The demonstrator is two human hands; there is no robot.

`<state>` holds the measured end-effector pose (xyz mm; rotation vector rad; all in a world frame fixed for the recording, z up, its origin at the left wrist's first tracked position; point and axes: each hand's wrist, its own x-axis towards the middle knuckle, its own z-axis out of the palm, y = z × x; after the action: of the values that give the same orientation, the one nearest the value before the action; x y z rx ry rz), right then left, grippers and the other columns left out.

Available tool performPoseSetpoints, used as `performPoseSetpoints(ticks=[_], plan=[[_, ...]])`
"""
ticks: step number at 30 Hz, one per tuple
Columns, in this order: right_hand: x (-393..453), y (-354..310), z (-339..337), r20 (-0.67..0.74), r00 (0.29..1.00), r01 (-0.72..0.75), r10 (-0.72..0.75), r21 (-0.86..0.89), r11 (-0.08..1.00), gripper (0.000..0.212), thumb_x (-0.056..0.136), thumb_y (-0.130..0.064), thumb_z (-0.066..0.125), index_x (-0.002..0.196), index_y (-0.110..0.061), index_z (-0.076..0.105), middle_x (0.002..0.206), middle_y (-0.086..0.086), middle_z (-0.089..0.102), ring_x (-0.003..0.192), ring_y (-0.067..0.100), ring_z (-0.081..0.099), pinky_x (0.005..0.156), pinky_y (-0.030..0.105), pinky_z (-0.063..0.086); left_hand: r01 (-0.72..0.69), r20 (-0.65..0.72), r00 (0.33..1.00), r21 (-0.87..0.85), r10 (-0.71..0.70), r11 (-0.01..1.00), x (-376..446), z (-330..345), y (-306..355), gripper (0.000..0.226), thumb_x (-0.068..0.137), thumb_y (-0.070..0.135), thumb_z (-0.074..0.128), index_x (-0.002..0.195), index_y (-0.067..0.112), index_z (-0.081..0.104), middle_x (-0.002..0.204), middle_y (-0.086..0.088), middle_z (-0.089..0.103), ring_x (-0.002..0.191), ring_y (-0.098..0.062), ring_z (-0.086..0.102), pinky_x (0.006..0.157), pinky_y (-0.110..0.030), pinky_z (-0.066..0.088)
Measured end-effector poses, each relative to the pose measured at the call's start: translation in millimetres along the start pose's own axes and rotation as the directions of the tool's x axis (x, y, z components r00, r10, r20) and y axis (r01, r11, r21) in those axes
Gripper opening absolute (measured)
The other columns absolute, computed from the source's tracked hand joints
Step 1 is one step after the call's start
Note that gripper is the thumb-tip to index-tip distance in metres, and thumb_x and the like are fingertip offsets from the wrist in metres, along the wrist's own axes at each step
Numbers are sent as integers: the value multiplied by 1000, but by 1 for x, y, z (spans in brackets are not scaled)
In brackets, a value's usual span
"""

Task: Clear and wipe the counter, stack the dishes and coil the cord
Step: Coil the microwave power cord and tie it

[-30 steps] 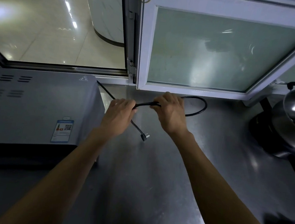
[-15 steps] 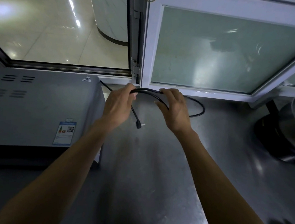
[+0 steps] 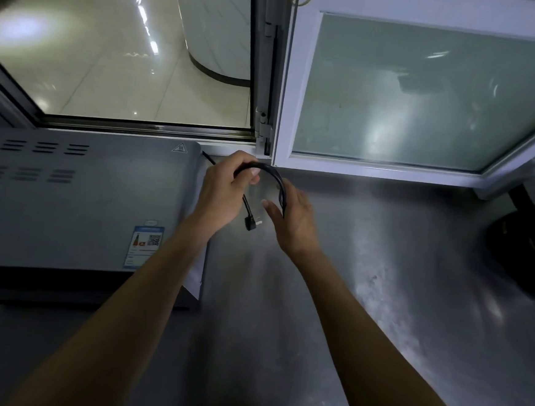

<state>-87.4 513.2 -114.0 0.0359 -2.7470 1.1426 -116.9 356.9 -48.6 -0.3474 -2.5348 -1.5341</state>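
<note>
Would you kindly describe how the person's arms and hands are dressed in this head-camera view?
Both forearms are bare as far as the bottom edge of the frame: no sleeve or cuff shows. The left hand and right hand wear no gloves, and no ring, watch or wristband is visible. The fingernails that show are short and unpainted.

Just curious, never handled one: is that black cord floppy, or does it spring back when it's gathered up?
Probably springy: the cord keeps a smooth arch between the left hand and right hand rather than sagging. Its free end hangs down with the plug, so it likely swings and feels light.
</note>
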Motion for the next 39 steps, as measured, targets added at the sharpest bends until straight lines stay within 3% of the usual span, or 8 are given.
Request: performPoseSetpoints(ticks=[6, 9, 13, 20, 24, 27, 32, 39], plan=[[5, -4, 11, -29, 999, -38, 39, 39, 999, 70, 94, -43, 63, 152, -19, 33, 143, 8, 51, 127, 29, 46, 105, 45, 41, 49, 97, 994, -55, -43, 997, 7, -11, -7, 12, 98, 12, 57, 95, 13, 69, 81, -1, 70, 80, -12, 67, 77, -20, 49], [-4, -4, 16, -243, 968, -42, 59, 77, 996, 84, 90, -34, 71, 156, -19, 21, 160, 6, 29, 146, 23, 27, 117, 43, 27, 65, 119, 991, -73, -56, 995, 8, -9, -12, 10, 97, 10, 59, 98, 9, 68, 79, -3, 70, 75, -11, 66, 72, -14, 47], [-14, -1, 16, -372, 926, 40, -65, -74, 996, 64, 95, -29, 66, 151, -16, 37, 158, 5, 33, 144, 22, 32, 116, 40, 25, 91, 128, 988, -38, -86, 995, 5, 3, -18, 10, 96, 10, 61, 102, 8, 69, 81, -2, 71, 73, -5, 66, 72, -14, 47], [-26, 13, 7, -365, 918, 121, -153, -109, 987, 46, 98, -13, 60, 143, -12, 49, 154, 9, 39, 142, 25, 36, 117, 37, 28, 117, 152, 979, 113, -134, 987, 5, 16, -23, 18, 96, 18, 64, 112, 10, 69, 89, 3, 74, 87, -12, 70, 89, -43, 56], [-53, 13, 0, -447, 857, 220, -257, -133, 966, 32, 94, -7, 63, 125, -9, 63, 126, 8, 60, 117, 23, 53, 99, 35, 40, 156, 126, 977, 127, -172, 980, 8, 20, -19, 17, 95, 18, 65, 109, 10, 69, 90, 1, 75, 87, -14, 70, 86, -42, 57], [-71, 19, 7, -344, 918, 211, -198, 0, 977, 22, 96, -8, 61, 118, -10, 66, 109, 2, 65, 101, 18, 59, 87, 37, 49, 172, 98, 978, 113, -184, 979, 9, 23, -16, 10, 95, 18, 64, 103, 13, 70, 80, 8, 73, 72, -2, 66, 78, -35, 57], [-57, 20, 22, 9, 997, -72, 72, 147, 987, 32, 97, -21, 63, 129, -18, 63, 123, 0, 63, 92, 9, 58, 82, 24, 52, 219, 64, 973, 38, -221, 975, 7, 24, -7, 7, 95, 15, 63, 97, 20, 68, 77, 8, 72, 70, -8, 67, 76, -31, 54], [-25, 6, 35, 68, 995, -84, 73, 174, 981, 36, 95, -22, 66, 130, -14, 63, 122, 3, 64, 89, 12, 59, 74, 7, 38, 222, 81, 973, -69, -216, 973, 10, 11, -7, 9, 95, 11, 61, 93, 15, 69, 74, 3, 72, 67, -14, 67, 76, -33, 54]])
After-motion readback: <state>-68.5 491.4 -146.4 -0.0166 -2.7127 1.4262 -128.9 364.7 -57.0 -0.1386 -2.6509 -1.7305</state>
